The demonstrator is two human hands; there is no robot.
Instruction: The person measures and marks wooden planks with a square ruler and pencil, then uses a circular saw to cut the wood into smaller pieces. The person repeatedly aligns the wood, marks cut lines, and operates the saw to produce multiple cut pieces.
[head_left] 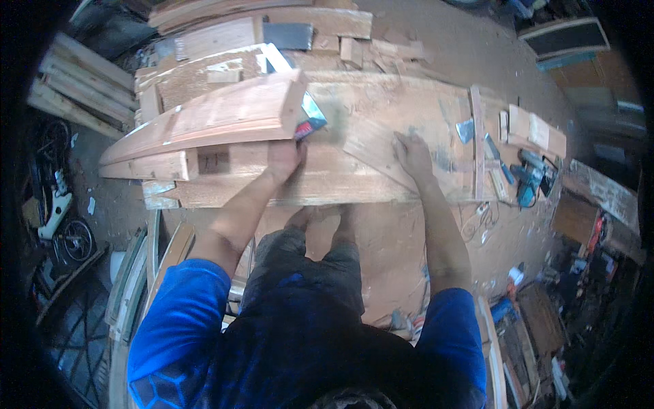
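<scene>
My left hand (286,160) is closed beside the end of a stack of thick planks (225,112). At its fingertips is a flat red and silver thing (312,121), partly hidden by the planks; its kind cannot be made out. My right hand (414,157) has its fingers curled on the right edge of a thin, pale wooden board (375,148). That board lies slanted on the wooden worktop (327,180), between my two hands.
A narrow wooden strip (477,143) crosses the worktop at right. Beyond it are a teal power tool (530,177), wood blocks (538,131) and a blue-handled tool (501,160). Offcuts (351,51) lie along the far side. Long timbers (85,85) and a small bicycle (61,204) stand left.
</scene>
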